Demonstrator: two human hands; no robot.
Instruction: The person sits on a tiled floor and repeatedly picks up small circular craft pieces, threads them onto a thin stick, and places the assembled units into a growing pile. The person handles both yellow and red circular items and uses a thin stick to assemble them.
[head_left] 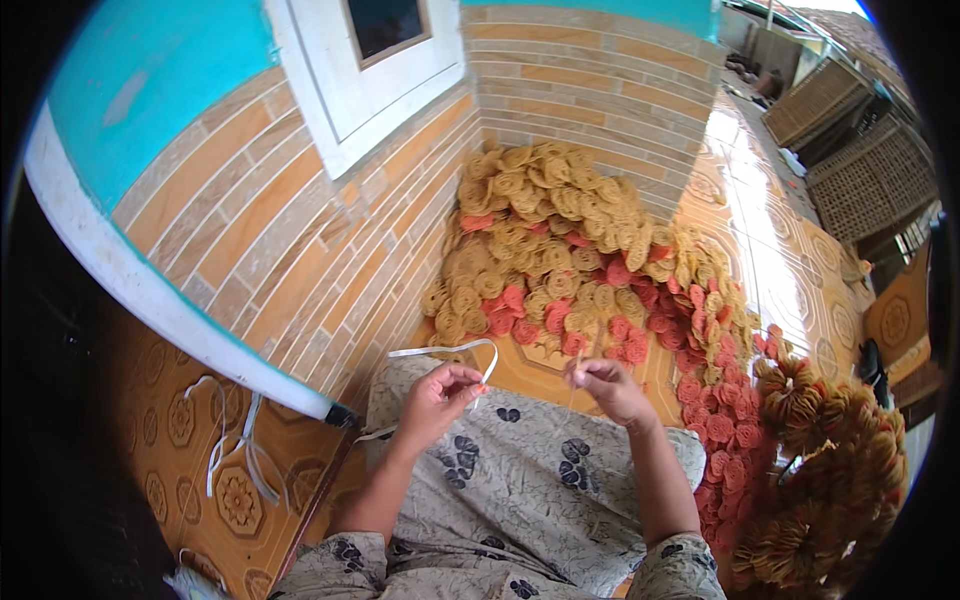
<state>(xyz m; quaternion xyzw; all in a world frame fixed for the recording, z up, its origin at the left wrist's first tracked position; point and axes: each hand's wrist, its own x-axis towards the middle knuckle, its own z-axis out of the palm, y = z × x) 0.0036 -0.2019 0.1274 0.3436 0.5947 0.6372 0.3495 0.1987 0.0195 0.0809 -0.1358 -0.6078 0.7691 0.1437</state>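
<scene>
My left hand (440, 398) is closed in a pinch around a flat white strip (425, 351), whose free end loops out to the left above the fingers. To its right, my right hand (610, 388) has thumb and fingertips pressed together. Something thin and pale seems to stick up from that pinch, too small to name. Both hands are apart, over my lap, which is covered by grey patterned cloth (520, 450) with dark blotches. Beyond them lies a heap of round, lacy, coiled discs (550, 195), tan-yellow mixed with red discs (720, 428).
Bunches of stacked discs (800, 480) stand at the right. Loose white strips (255, 460) lie on the patterned tile floor at the left, past a white-edged panel (200, 310). A brick-patterned wall (310, 240) rises ahead. Woven trays (870, 180) lean at the far right.
</scene>
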